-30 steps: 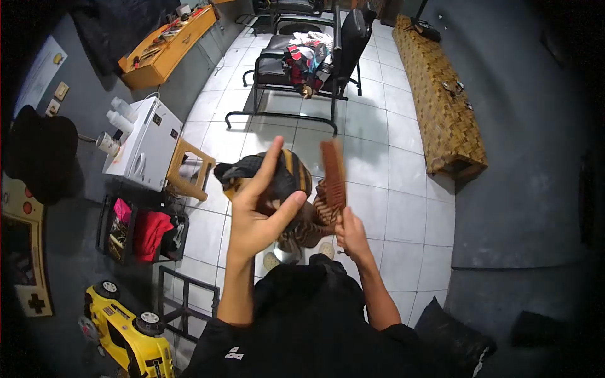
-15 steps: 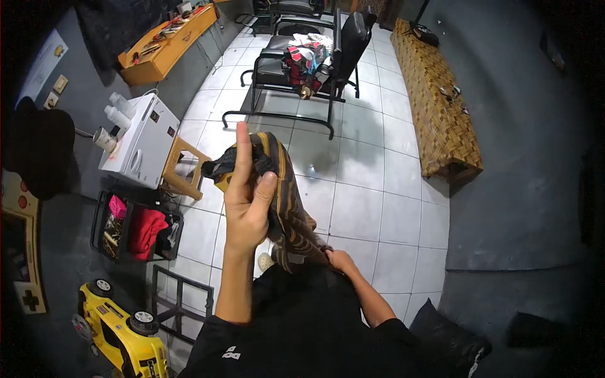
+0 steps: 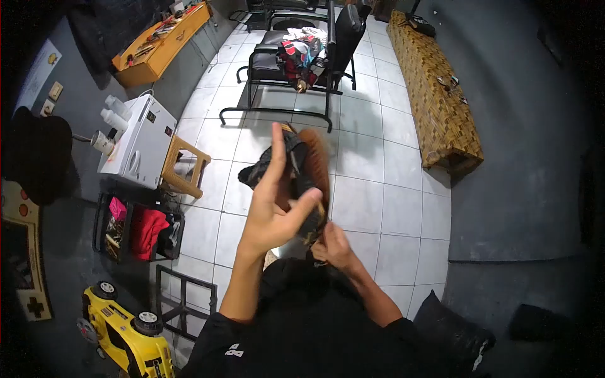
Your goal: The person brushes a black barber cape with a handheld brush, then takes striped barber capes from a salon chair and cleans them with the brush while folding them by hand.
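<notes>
A striped brown, black and yellowish cloth [image 3: 315, 167] is bunched up in front of my chest, with a dark band at its left side. My left hand [image 3: 271, 217] holds it from the left; the index finger points up and the thumb lies across the dark part, while the other fingers are largely hidden. Lower down, my right hand [image 3: 335, 247] is closed around the bottom end of the cloth. Slight blur softens the cloth's right edge, and I cannot tell which kind of garment it is.
Ahead stands a black reclining chair [image 3: 268, 60] with clothes [image 3: 302, 53] piled on it. A woven bench [image 3: 435, 94] runs along the right wall. On the left are a small white fridge [image 3: 148, 135], a stool [image 3: 183, 167], a black crate [image 3: 126, 236] and a yellow toy car [image 3: 126, 334].
The cloth has turned and bunched shorter, showing a brown ribbed side. My left hand has shifted right with its thumb swung outward, and my right hand has come up closer to it.
</notes>
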Available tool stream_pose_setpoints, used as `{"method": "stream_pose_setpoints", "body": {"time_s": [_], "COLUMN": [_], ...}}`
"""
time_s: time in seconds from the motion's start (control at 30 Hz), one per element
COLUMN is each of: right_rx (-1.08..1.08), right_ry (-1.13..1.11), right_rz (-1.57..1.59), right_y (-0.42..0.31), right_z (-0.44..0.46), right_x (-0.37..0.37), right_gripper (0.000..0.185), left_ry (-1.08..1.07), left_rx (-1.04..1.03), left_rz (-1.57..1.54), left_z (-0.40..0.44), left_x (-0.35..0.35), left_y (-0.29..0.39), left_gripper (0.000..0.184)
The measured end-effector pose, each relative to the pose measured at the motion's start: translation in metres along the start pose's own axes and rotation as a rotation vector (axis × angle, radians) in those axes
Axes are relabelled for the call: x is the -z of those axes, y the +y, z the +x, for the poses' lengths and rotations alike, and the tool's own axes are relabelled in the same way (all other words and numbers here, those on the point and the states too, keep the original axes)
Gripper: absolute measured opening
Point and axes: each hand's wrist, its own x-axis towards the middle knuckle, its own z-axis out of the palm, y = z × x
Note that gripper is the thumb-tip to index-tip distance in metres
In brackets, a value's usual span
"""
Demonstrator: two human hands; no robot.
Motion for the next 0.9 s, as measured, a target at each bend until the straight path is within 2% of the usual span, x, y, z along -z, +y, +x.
{"method": "stream_pose_setpoints", "body": {"time_s": [0.07,0.1,0.17,0.2,0.27,0.3,0.4,0.47,0.53,0.6,0.67,0.73,0.8,0.9], "right_rx": [-0.011,0.009,0.047,-0.255,-0.637,-0.72,-0.595,-0.065,-0.115,0.013,0.165,0.161,0.15,0.151], "right_ry": [0.155,0.114,0.038,0.05,0.169,0.277,0.361,0.519,0.563,0.427,0.2,0.213,0.147,0.221], "right_rz": [-0.669,-0.897,-1.34,-1.359,-1.406,-1.445,-1.493,-1.361,-0.487,-0.105,-0.117,-0.435,-0.363,-1.168], "right_y": [0.043,0.079,0.142,0.133,0.143,0.168,0.163,0.128,0.05,-0.013,-0.026,-0.015,0.017,0.09], "right_z": [0.009,0.012,0.006,-0.005,-0.024,-0.031,-0.021,-0.007,0.01,0.009,0.005,0.007,0.016,0.019], "right_x": [0.032,0.065,0.128,0.126,0.153,0.18,0.204,0.179,0.102,0.026,0.001,-0.012,-0.01,0.052], "right_gripper": [0.04,0.045,0.055,0.058,0.063,0.065,0.06,0.05,0.046,0.042,0.042,0.044,0.049,0.05], "left_ry": [0.084,0.139,0.265,0.33,0.338,0.352,0.363,0.352,0.349,0.349,0.302,0.274,0.301,0.381], "left_rx": [0.045,-0.076,-0.118,-0.119,-0.118,-0.107,-0.115,-0.135,-0.139,-0.125,-0.077,-0.058,-0.086,-0.183], "left_rz": [-0.072,0.03,-0.053,-0.144,-0.194,-0.185,-0.209,-0.243,-0.237,-0.212,-0.241,-0.334,-0.308,-0.233], "left_z": [0.0,0.0,0.002,0.003,0.001,-0.001,-0.003,-0.003,-0.004,-0.004,-0.005,-0.003,-0.002,0.001], "left_x": [0.007,0.01,0.013,0.01,0.017,0.018,0.021,0.018,0.014,0.01,0.004,-0.002,-0.001,0.001], "left_y": [0.009,0.007,0.009,0.015,0.011,0.011,0.008,0.007,-0.003,-0.008,-0.008,-0.006,-0.005,0.006], "left_gripper": [0.083,0.078,0.078,0.078,0.081,0.081,0.086,0.091,0.089,0.088,0.084,0.083,0.084,0.081]}}
